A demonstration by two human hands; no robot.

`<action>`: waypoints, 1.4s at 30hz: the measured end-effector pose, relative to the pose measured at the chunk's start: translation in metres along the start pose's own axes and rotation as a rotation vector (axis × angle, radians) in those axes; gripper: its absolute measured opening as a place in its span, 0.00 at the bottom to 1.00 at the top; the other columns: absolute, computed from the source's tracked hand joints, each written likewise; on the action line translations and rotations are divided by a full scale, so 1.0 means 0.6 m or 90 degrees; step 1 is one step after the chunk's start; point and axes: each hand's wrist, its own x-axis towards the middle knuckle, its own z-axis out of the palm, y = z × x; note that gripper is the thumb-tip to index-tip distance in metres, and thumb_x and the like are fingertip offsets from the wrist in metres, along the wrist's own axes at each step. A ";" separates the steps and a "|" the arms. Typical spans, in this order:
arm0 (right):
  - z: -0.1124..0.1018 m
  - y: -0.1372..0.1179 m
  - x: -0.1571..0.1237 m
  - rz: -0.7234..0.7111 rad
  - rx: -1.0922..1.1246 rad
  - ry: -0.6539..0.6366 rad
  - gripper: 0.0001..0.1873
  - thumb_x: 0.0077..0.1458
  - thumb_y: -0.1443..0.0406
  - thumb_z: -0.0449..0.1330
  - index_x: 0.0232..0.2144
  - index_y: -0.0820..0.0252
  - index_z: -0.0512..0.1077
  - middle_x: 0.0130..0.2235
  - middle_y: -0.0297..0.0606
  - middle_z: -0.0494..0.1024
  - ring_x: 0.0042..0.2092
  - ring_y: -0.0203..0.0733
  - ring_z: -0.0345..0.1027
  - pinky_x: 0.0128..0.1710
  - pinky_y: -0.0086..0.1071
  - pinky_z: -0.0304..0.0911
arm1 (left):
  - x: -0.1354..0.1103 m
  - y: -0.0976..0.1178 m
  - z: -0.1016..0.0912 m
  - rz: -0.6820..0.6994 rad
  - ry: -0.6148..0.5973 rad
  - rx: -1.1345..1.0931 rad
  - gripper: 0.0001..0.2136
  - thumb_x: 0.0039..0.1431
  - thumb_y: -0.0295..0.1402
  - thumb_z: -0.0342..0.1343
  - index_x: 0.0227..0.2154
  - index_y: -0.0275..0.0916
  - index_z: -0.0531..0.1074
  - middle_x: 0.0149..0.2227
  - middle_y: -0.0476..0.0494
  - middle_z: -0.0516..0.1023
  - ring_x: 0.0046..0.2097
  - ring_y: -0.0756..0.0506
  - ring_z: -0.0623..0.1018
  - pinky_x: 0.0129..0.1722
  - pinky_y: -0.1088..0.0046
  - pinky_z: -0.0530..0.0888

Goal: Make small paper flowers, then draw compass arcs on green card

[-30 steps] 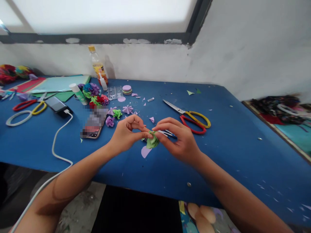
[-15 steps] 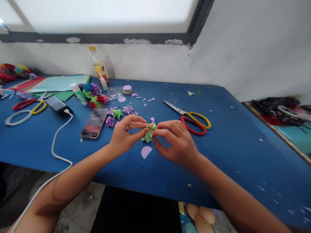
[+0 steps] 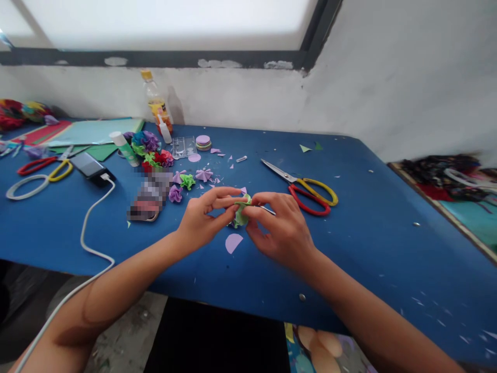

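Between both hands is a small light-green crumpled paper flower (image 3: 241,216), held above the blue table. My left hand (image 3: 204,213) is closed on its left side, thumb and fingertips pinching the ruffled edge. My right hand (image 3: 280,223) pinches the same flower from the right with bent fingers. A thin pale sliver (image 3: 268,210) shows by the right-hand fingers; its kind and whether it is held are unclear. Just below the flower lies a lilac paper half circle (image 3: 233,243). Some of the flower is hidden behind fingers.
Open scissors (image 3: 306,191) lie right of the hands. Purple and green paper flowers (image 3: 187,181), a phone (image 3: 149,199) and a glue stick (image 3: 123,147) are to the left. A bottle (image 3: 156,106) stands by the wall. A white cable (image 3: 87,228) runs past the left arm.
The fingers have shifted slightly around the green paper flower, and more of the left fingers now stretch over its top. A thin pale sliver has come into sight beside the right hand.
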 end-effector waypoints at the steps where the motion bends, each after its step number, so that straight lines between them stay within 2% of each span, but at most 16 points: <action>1: 0.000 0.000 0.000 0.003 0.000 0.001 0.06 0.55 0.71 0.56 0.35 0.56 0.68 0.38 0.39 0.75 0.40 0.41 0.68 0.39 0.35 0.60 | 0.000 0.000 0.000 0.004 -0.003 0.001 0.10 0.59 0.32 0.57 0.44 0.41 0.70 0.40 0.46 0.82 0.43 0.48 0.81 0.40 0.75 0.79; 7: -0.008 -0.003 0.006 0.077 0.059 -0.009 0.02 0.54 0.69 0.57 0.31 0.58 0.70 0.36 0.39 0.75 0.38 0.42 0.69 0.40 0.37 0.60 | 0.001 -0.002 0.001 0.000 -0.023 -0.005 0.12 0.60 0.32 0.56 0.47 0.40 0.69 0.39 0.46 0.83 0.43 0.48 0.81 0.44 0.72 0.78; 12: -0.016 -0.001 0.009 0.105 0.135 -0.080 0.10 0.50 0.70 0.58 0.37 0.59 0.69 0.41 0.41 0.74 0.43 0.44 0.70 0.43 0.39 0.60 | 0.006 0.001 0.001 -0.020 -0.024 -0.052 0.14 0.59 0.31 0.56 0.48 0.39 0.69 0.37 0.47 0.83 0.41 0.49 0.81 0.43 0.73 0.78; 17: -0.012 0.000 0.008 0.114 0.141 -0.094 0.12 0.49 0.72 0.56 0.39 0.59 0.68 0.42 0.42 0.74 0.44 0.45 0.69 0.45 0.41 0.60 | 0.009 0.001 0.000 -0.038 -0.018 -0.089 0.14 0.58 0.29 0.57 0.47 0.38 0.69 0.35 0.47 0.83 0.40 0.49 0.81 0.45 0.72 0.77; 23: -0.007 -0.003 0.005 0.156 0.137 -0.093 0.06 0.53 0.67 0.58 0.36 0.58 0.70 0.40 0.40 0.75 0.43 0.45 0.70 0.45 0.41 0.58 | 0.008 -0.001 0.002 -0.038 -0.026 -0.056 0.15 0.58 0.30 0.57 0.48 0.38 0.68 0.36 0.46 0.83 0.41 0.48 0.81 0.45 0.71 0.77; 30: 0.001 -0.004 0.001 0.209 0.135 -0.098 0.03 0.53 0.69 0.56 0.32 0.59 0.69 0.39 0.40 0.76 0.42 0.45 0.70 0.45 0.41 0.57 | 0.002 0.001 0.007 -0.019 -0.033 0.016 0.15 0.57 0.29 0.57 0.48 0.39 0.69 0.36 0.47 0.83 0.40 0.48 0.81 0.43 0.73 0.78; 36: 0.002 -0.002 0.003 0.210 0.148 -0.081 0.01 0.54 0.67 0.57 0.30 0.58 0.69 0.36 0.37 0.76 0.40 0.43 0.71 0.43 0.39 0.58 | 0.001 0.006 0.008 -0.044 -0.031 0.002 0.15 0.57 0.29 0.57 0.48 0.38 0.69 0.36 0.46 0.83 0.40 0.48 0.81 0.42 0.73 0.78; 42: 0.004 -0.005 0.003 0.230 0.191 -0.035 0.02 0.54 0.67 0.57 0.29 0.58 0.68 0.35 0.39 0.74 0.38 0.41 0.70 0.38 0.35 0.63 | 0.001 0.013 0.006 -0.075 -0.046 -0.054 0.13 0.58 0.29 0.57 0.47 0.38 0.69 0.36 0.45 0.83 0.41 0.48 0.81 0.45 0.73 0.78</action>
